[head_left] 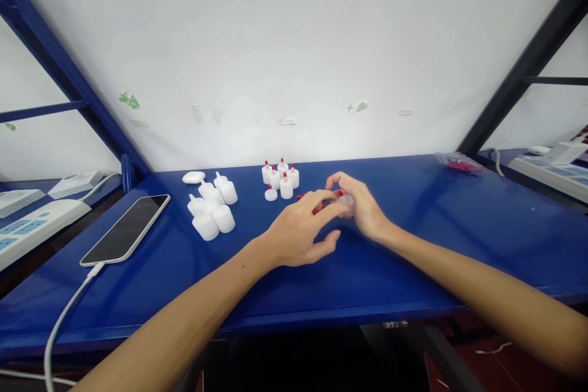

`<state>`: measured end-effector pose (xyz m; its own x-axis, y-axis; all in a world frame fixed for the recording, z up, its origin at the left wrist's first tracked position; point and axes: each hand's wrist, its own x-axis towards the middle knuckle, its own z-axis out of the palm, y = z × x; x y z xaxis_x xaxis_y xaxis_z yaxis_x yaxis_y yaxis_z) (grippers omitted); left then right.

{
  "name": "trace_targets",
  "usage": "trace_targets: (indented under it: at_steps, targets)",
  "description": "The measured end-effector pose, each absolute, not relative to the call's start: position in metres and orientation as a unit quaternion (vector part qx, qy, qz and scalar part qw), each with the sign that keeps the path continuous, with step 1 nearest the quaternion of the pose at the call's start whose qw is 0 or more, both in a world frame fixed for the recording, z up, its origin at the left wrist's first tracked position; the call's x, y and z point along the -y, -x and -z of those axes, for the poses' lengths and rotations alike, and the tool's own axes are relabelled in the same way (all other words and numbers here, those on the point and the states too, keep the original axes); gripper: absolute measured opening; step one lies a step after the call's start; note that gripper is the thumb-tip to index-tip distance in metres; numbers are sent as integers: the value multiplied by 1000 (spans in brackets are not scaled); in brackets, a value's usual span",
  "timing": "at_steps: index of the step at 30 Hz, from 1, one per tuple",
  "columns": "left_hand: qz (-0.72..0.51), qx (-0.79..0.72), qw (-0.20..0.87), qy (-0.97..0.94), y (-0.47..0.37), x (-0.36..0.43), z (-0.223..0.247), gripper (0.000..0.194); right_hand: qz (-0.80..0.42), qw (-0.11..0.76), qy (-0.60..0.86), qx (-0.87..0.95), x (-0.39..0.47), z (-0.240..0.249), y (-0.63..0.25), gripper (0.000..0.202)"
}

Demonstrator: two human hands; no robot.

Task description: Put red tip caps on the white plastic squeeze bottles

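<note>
My right hand (365,208) is curled around a small white squeeze bottle (349,204), its far side hidden by the palm and fingers. A red tip (340,193) shows at the bottle. My left hand (303,229) reaches across from the left, fingers stretched and thumb apart, with fingertips at the bottle. Loose red caps (316,211) lie partly hidden beneath the left fingers. Beyond that hand stand several white bottles with red tips (286,186), beside a low white piece with a red top (271,193). Several white bottles without red tips (205,226) lie in a cluster further left.
On the blue table (395,269), a phone (126,229) on a white cable (68,312) lies at left. A white earphone case (193,177) sits near the wall. A clear bag with red pieces (458,162) rests at the back right. Blue frame posts (68,67) flank the table.
</note>
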<state>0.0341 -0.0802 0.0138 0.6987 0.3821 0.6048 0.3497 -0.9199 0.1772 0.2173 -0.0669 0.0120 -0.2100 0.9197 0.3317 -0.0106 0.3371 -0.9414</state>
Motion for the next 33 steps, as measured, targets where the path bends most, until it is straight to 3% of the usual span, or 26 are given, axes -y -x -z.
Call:
trace_targets:
  at_steps: [5, 10, 15, 18, 22, 33]
  targets:
    - [-301, -200, 2, -932, -36, 79, -12, 45, -457, 504, 336, 652, 68, -4, -215, 39]
    - [-380, -177, 8, -908, -37, 74, -10, 37, -444, 493, 341, 666, 67, -3, -215, 40]
    - [-466, -328, -62, -819, -14, 53, -25, 28, -345, 453, 384, 726, 64, -4, -219, 34]
    - [-343, -454, -151, -809, 11, 38, -36, 27, -300, 445, 406, 739, 62, -6, -222, 29]
    - [-215, -524, -162, -808, 32, 25, -38, 30, -267, 435, 416, 752, 60, -7, -223, 26]
    - [-87, -529, -160, -829, 27, 27, -33, 32, -231, 414, 413, 778, 62, -8, -222, 26]
